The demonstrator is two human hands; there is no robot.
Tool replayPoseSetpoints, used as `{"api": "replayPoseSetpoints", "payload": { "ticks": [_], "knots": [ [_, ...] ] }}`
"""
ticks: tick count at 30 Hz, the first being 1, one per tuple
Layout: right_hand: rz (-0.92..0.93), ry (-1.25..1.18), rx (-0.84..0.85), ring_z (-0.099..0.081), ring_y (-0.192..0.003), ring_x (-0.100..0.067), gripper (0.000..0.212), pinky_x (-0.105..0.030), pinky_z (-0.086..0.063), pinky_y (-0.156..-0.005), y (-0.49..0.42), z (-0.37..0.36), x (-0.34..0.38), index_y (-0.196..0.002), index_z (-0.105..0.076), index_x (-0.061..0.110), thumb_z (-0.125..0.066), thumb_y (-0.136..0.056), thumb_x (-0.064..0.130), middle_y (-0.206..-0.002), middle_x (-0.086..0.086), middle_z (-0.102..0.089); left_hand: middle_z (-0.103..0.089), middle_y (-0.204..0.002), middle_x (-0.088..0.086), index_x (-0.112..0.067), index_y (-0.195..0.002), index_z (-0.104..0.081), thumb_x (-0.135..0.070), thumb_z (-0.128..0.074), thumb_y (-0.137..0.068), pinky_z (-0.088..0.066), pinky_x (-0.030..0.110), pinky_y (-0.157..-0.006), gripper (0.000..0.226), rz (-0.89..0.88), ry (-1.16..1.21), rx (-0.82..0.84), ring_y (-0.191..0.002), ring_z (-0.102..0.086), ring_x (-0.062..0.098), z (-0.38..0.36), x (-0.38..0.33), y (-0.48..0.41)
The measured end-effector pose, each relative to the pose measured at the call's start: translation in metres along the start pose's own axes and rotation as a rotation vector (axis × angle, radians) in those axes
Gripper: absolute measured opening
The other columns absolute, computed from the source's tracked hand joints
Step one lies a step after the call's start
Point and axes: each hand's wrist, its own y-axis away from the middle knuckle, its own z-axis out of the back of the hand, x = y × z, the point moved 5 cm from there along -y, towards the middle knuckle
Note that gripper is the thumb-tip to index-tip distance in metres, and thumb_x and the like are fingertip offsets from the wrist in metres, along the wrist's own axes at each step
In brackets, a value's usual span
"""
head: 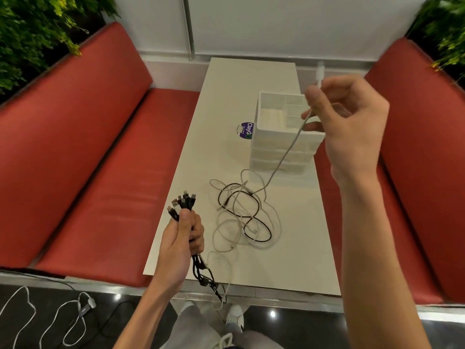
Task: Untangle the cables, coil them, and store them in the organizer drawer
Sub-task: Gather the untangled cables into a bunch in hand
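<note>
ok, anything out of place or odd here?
Loose cables lie on the floor, lower left, off the table. On it, a black-and-white tangle sits before the organizer. The left hand grips a bundle of cables trailing over the near edge; the right hand pinches a white cable rising from the tangle. No damage visible.

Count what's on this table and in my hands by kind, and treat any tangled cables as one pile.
Drawer organizer: 1
Purple label: 1
Cable tangle on the table: 1
Cable bundle gripped in the left hand: 1
White cable pinched by the right hand: 1
Total: 5
Single cables within the tangle and bundle cannot be counted.
</note>
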Motion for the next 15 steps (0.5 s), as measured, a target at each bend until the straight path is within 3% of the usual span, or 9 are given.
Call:
{"api": "replayPoseSetpoints", "payload": {
  "ticks": [5,8,11,15],
  "knots": [
    [-0.107,-0.2,0.032,-0.066,-0.072,-0.018,0.024,-0.034,-0.058,-0.061,0.001,-0.006,-0.003,-0.107,-0.064,0.01,-0.08,-0.1,0.026,-0.085,-0.003,-0.068,-0.02,-0.072,0.005,-0.016,-0.073,-0.035,-0.053,-0.045,-0.109,-0.016,0.033,-0.052,0.053,0.016,0.011,-0.048,-0.059,-0.017,0.016,0.0,0.0,-0.002],
    [-0.187,-0.162,0.146,-0.065,-0.072,-0.019,0.013,-0.034,-0.058,-0.064,0.024,-0.023,-0.026,-0.104,-0.068,0.011,-0.076,-0.102,0.021,-0.087,-0.001,-0.07,-0.019,-0.075,0.005,-0.008,-0.079,-0.034,-0.05,-0.048,-0.108,-0.016,0.036,-0.056,0.053,0.024,0.062,-0.034,-0.064,-0.015,0.02,-0.005,-0.002,-0.005],
    [-0.281,-0.151,0.272,-0.067,-0.077,-0.02,0.013,-0.037,-0.058,-0.073,0.064,-0.039,-0.052,-0.106,-0.072,0.005,-0.077,-0.1,0.016,-0.093,-0.005,-0.073,-0.023,-0.078,0.003,-0.013,-0.081,-0.037,-0.054,-0.054,-0.102,-0.018,0.037,-0.06,0.049,0.026,0.111,-0.024,-0.067,-0.018,0.02,-0.01,-0.005,-0.009],
    [-0.406,-0.193,0.457,-0.07,-0.085,-0.019,0.014,-0.039,-0.06,-0.081,0.124,-0.062,-0.072,-0.113,-0.077,0.014,-0.077,-0.099,0.01,-0.101,-0.003,-0.078,-0.026,-0.079,0.002,-0.017,-0.082,-0.036,-0.05,-0.045,-0.107,-0.019,0.038,-0.063,0.043,0.016,0.095,0.008,-0.069,-0.022,0.019,-0.02,-0.008,-0.016]
  ]
}}
